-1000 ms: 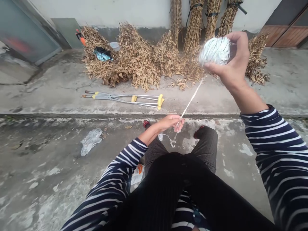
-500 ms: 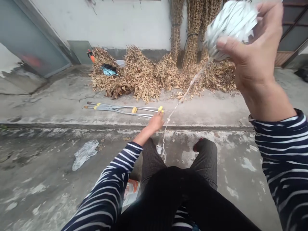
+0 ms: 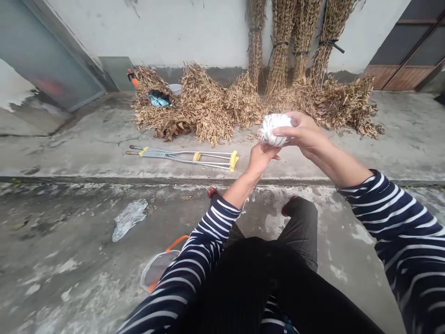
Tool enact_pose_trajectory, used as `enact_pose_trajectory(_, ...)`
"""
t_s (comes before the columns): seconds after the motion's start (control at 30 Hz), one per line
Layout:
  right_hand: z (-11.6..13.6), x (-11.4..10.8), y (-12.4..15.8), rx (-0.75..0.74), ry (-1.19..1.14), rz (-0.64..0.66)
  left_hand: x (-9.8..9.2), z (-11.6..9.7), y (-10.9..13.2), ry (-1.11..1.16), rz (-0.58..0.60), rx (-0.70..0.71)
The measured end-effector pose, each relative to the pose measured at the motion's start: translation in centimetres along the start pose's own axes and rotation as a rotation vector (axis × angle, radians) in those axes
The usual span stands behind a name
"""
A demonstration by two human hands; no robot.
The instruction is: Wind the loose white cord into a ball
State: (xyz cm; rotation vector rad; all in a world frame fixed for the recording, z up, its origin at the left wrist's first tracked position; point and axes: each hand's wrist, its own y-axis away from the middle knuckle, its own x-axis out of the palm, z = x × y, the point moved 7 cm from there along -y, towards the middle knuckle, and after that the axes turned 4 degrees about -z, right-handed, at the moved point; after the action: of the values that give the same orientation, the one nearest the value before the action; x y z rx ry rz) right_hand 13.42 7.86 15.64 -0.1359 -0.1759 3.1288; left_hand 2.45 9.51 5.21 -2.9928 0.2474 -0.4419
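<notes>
A ball of white cord (image 3: 274,129) with dark flecks is held out in front of me at chest height. My right hand (image 3: 303,133) wraps over its top and right side, fingers closed on it. My left hand (image 3: 261,156) comes up from below and touches the ball's underside, its fingers curled; whether it pinches the cord's loose end is hidden. Both arms wear navy and white striped sleeves. My knees in dark trousers (image 3: 299,218) are below the hands.
A pair of metal crutches (image 3: 184,157) with yellow pads lies on the raised concrete step. Heaps and tied bundles of dry brown stalks (image 3: 208,99) stand against the wall. A plastic bag (image 3: 129,217) and a clear container with an orange rim (image 3: 158,269) lie at my left.
My right hand came down from high at the right with the ball to the middle. My left hand rose from the stretched cord to the ball's underside; the taut length of cord is gone.
</notes>
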Motion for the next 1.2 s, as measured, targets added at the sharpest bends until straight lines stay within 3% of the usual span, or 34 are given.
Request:
enact_pose_trajectory(0.3, -3.4, 1.5, 2.2, 0.084, -0.164, -0.025, -2.6, 3.0, -0.1, -0.319, -0.184, 0.038)
enact_pose_trajectory(0.53, -7.2, 2.0, 3.4, 0.22, -0.265, 0.025, -3.2, 6.1, 0.8, -0.291, -0.075, -0.034)
enact_pose_trajectory(0.93, -8.4, -0.8, 1.5, 0.239, -0.266, -0.017, -3.4, 4.5, 3.0, -0.021, 0.288, -0.312)
enact_pose_trajectory(1.07, -9.2, -0.9, 1.4, 0.263, -0.277, -0.02, -4.3, 5.2, 3.4, -0.049, 0.226, -0.367)
enact_pose_trajectory(1.2, -9.2, -1.3, 1.2, 0.272, -0.264, -0.054, -5.8, 4.7, 2.7, -0.087, 0.116, -0.301)
